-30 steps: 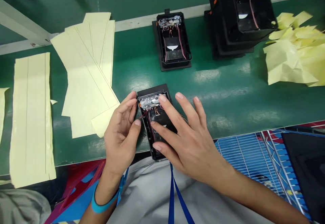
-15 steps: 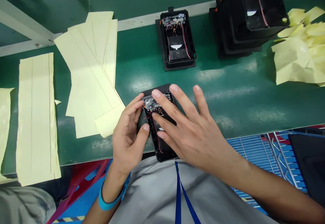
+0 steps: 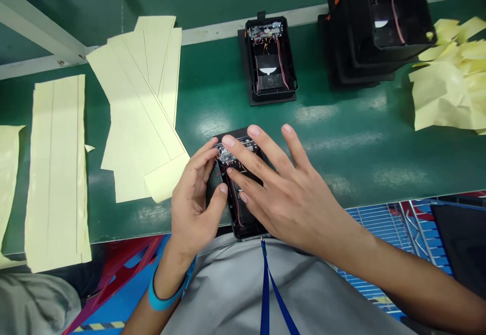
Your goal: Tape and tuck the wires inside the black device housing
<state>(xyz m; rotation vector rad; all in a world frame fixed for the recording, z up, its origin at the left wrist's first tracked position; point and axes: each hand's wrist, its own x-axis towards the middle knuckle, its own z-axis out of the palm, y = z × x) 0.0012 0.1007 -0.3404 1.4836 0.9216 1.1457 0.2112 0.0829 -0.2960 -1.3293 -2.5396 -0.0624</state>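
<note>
A black plastic housing [image 3: 240,223] with a circuit board [image 3: 227,155] at its far end and thin wires inside lies at the bench's near edge, against my grey shirt. My left hand [image 3: 197,201] steadies its left side, fingers at the upper left corner and thumb on the side wall. Spread over the housing, my right hand [image 3: 281,185] covers much of its right half. The tip of its index finger touches the inside near the dark red wires [image 3: 222,171] below the board. What lies under the right palm is hidden.
Another open housing [image 3: 270,56] stands farther back on the green bench [image 3: 322,142]. A stack of black housings [image 3: 359,36] is at back right, beside crumpled yellow paper [image 3: 448,92]. Yellow paper sheets [image 3: 140,117] and a paper strip pile [image 3: 56,173] lie left. A wire rack [image 3: 387,228] is below right.
The view has shifted slightly. My right hand's outer fingers have moved a little left over the housing; the left hand keeps its hold.
</note>
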